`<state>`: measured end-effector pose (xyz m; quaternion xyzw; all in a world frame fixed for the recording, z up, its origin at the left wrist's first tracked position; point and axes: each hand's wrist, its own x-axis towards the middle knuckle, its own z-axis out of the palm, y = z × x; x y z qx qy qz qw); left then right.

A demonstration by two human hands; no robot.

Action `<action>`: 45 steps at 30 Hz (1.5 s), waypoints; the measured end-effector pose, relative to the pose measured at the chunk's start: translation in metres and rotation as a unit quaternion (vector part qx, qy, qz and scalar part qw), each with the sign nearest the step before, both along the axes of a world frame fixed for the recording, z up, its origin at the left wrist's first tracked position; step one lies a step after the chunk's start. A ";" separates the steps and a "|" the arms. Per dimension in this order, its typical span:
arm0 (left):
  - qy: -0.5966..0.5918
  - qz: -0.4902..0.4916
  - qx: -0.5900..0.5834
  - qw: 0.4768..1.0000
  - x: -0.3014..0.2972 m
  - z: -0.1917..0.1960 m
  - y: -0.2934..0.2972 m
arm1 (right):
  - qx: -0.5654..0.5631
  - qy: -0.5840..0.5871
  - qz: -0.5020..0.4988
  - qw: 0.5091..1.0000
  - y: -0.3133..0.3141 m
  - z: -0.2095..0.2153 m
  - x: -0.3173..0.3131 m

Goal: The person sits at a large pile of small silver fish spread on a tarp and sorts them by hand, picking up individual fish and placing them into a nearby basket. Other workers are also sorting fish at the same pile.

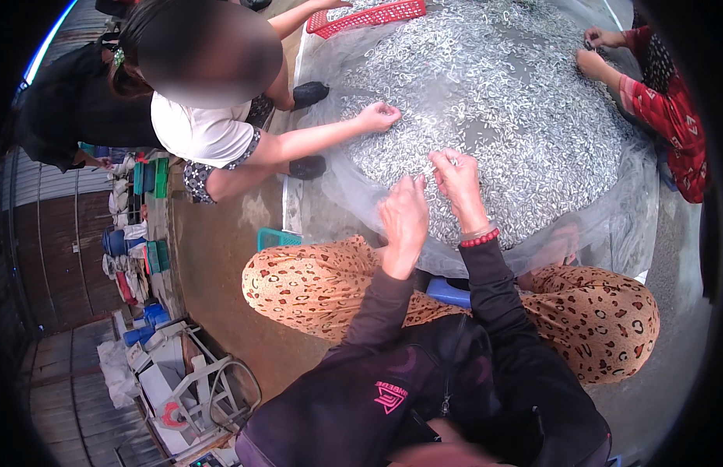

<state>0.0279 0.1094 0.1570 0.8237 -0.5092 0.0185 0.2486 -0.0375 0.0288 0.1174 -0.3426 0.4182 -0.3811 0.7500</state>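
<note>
A big heap of small silvery metal pieces (494, 101) lies on a clear plastic sheet (610, 226) on the ground in front of me. My left hand (404, 218) is raised at the heap's near edge, fingers curled together; what it holds is too small to tell. My right hand (457, 180), with a red bead bracelet at the wrist, pinches a small silvery piece just beside it. Both hands are close together above the sheet's near rim.
A person in a white top (206, 132) on the left reaches a hand (379, 117) into the heap. Another person in red (673, 117) works at the far right. A red basket (369, 15) stands at the heap's far edge. A blue stool (447, 292) is under me.
</note>
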 end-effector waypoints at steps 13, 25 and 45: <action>0.019 -0.072 0.018 0.997 -0.034 -0.024 0.009 | 0.065 0.048 -0.001 0.997 -0.007 -0.019 -0.018; 0.464 0.047 0.040 0.884 0.028 0.006 -0.004 | -0.043 0.035 0.066 0.996 -0.026 -0.007 -0.037; 0.777 0.076 0.018 0.624 0.034 0.006 0.003 | -0.132 0.061 0.208 0.967 -0.019 -0.006 -0.027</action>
